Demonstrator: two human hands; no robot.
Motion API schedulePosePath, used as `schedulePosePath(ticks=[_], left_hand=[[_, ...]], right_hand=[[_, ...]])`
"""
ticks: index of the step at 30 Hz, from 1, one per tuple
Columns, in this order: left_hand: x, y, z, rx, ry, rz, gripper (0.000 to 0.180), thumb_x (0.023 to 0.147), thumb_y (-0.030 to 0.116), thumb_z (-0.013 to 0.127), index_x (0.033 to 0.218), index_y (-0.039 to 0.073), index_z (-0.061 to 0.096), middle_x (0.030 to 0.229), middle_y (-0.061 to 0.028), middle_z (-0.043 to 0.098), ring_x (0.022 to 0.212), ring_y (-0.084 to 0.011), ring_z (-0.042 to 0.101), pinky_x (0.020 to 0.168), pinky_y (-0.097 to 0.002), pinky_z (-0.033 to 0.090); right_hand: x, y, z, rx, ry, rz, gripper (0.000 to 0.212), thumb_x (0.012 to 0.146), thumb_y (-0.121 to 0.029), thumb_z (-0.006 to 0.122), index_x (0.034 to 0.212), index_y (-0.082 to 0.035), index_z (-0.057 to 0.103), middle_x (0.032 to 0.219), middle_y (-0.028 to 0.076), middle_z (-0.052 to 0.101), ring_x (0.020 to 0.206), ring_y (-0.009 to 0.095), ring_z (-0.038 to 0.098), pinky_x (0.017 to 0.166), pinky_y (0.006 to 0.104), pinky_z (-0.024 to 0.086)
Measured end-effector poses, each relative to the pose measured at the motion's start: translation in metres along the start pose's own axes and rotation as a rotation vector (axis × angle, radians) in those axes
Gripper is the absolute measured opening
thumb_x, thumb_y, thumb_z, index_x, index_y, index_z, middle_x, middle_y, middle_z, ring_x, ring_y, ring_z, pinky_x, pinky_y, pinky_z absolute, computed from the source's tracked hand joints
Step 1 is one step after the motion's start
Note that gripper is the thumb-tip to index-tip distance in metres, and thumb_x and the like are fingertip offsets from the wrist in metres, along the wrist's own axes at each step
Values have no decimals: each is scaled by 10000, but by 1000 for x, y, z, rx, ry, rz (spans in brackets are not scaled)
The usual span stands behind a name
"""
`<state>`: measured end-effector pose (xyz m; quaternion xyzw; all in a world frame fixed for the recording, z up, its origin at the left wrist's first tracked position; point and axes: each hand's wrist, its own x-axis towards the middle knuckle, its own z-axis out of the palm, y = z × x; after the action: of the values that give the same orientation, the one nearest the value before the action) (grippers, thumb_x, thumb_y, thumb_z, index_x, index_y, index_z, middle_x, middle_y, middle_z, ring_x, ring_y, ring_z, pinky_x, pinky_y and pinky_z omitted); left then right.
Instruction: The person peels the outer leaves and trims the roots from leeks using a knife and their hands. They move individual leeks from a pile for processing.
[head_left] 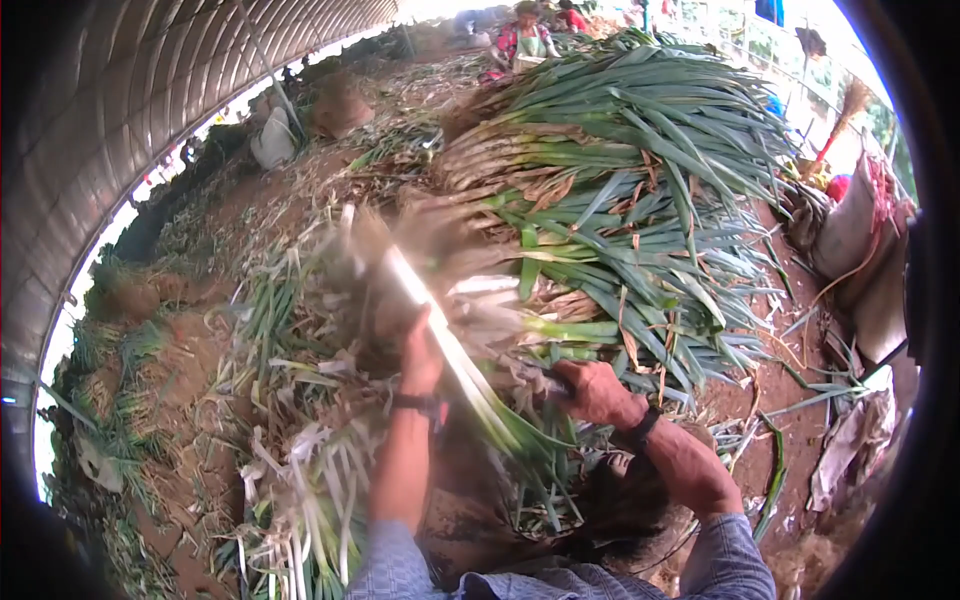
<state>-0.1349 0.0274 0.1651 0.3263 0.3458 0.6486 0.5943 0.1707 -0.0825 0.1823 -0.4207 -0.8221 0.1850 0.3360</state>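
Here, a long white-and-green leek stalk (455, 353) is held diagonally at the centre of the frame, clamped in the grip of the left hand (420, 358). Just right of centre, a dark handle-like object (550, 381), partly blurred, is clasped by the right hand (598, 393). Green-leaved leeks (640, 180) are heaped at upper right.

Obstacle ahead: leek pile (640, 235) (broad)

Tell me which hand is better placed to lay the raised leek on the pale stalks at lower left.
Likely the left hand: it appears to grip the leek and is nearer those pale stalks; the right hand is farther off.
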Motion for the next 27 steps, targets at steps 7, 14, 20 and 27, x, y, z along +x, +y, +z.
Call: schedulePosePath(ticks=[7, 14, 20, 27], left_hand=[[-5, -5, 15, -66, -31, -78, 398, 996, 471, 578, 1204, 133, 553, 933, -1, 581, 799, -143, 591, 671, -315, 513], [-1, -16, 12, 315, 147, -96, 554, 962, 659, 497, 1186, 152, 520, 834, 11, 497, 700, -126, 554, 552, -292, 489], [1, -16, 21, 126, 185, 12, 663, 887, 825, 405, 940, 177, 533, 699, 13, 487, 555, -131, 485, 451, -309, 412], [0, -5, 14, 52, 112, 26, 641, 899, 797, 415, 739, 178, 454, 553, 34, 399, 395, -135, 382, 374, -297, 373]], right_hand=[[8, -3, -2, -12, -49, 125, 310, 831, -236, 727, 1068, -47, 662, 846, 190, 696, 770, 386, 676, 674, 447, 545], [8, 0, 0, -2, 2, 132, 309, 802, -180, 724, 1101, -108, 692, 850, 163, 698, 746, 344, 683, 657, 410, 554], [-6, 3, -7, -22, -123, 118, 394, 777, -150, 730, 1168, -130, 688, 913, 152, 715, 780, 335, 694, 680, 407, 565], [-12, 3, -15, -45, -206, 30, 407, 791, -167, 733, 1191, -115, 674, 981, 163, 718, 838, 339, 706, 726, 409, 582]])
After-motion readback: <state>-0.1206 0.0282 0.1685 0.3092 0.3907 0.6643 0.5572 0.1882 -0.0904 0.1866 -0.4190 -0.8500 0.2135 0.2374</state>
